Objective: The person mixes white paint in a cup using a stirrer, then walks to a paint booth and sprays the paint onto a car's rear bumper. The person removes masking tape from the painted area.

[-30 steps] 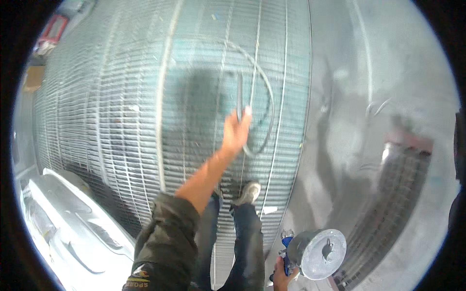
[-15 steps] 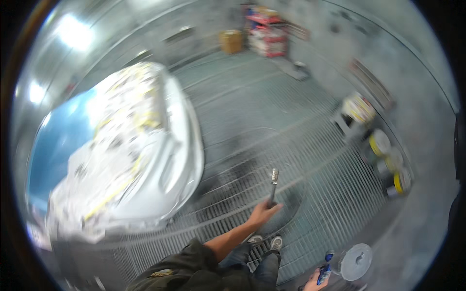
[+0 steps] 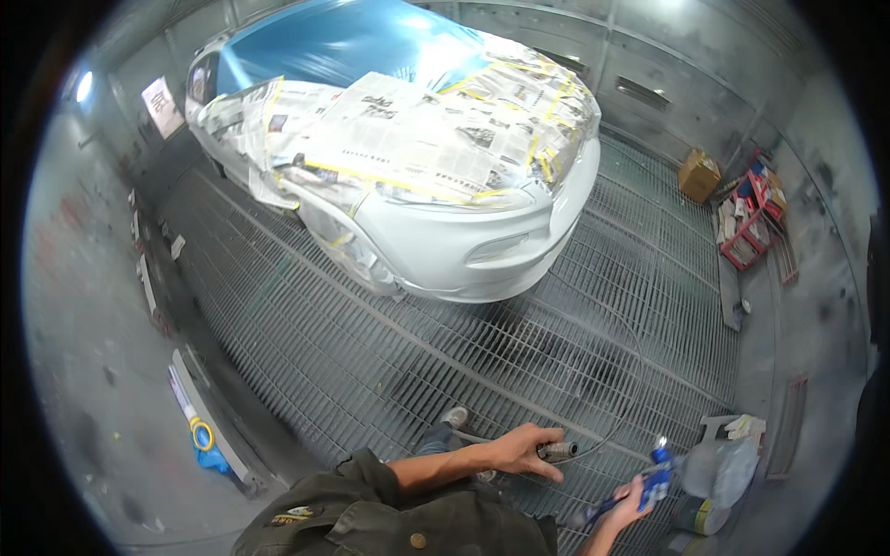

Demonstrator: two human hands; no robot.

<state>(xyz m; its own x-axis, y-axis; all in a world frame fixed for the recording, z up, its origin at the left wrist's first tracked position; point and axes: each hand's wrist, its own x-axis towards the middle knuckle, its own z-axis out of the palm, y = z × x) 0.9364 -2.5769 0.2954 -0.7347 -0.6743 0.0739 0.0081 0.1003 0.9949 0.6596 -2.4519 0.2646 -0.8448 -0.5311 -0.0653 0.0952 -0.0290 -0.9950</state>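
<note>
My left hand [image 3: 515,450] is closed around a metal air hose coupling [image 3: 558,451], its end sticking out past the fingers. My right hand [image 3: 632,500], at the lower right, grips a blue spray gun [image 3: 657,480]. A large translucent cup [image 3: 721,471] shows beside the gun; I cannot tell for sure that it is fixed to it. The coupling and the gun are apart. Ahead stands a white car [image 3: 445,243], its hood and side masked with newspaper [image 3: 399,125] and yellow tape, its windshield under blue film [image 3: 343,42].
Metal grating [image 3: 306,306] covers the floor, and a thin hose [image 3: 636,357] loops across it. A red rack [image 3: 749,222] and a cardboard box [image 3: 698,176] stand at the right. A tape roll [image 3: 201,434] lies at the left wall. Tubs [image 3: 702,516] stand at the lower right.
My view has swung left, bringing the car toward the middle. The raised coupling in my left hand has come down and nearer the spray gun; the gun is now more fully in view.
</note>
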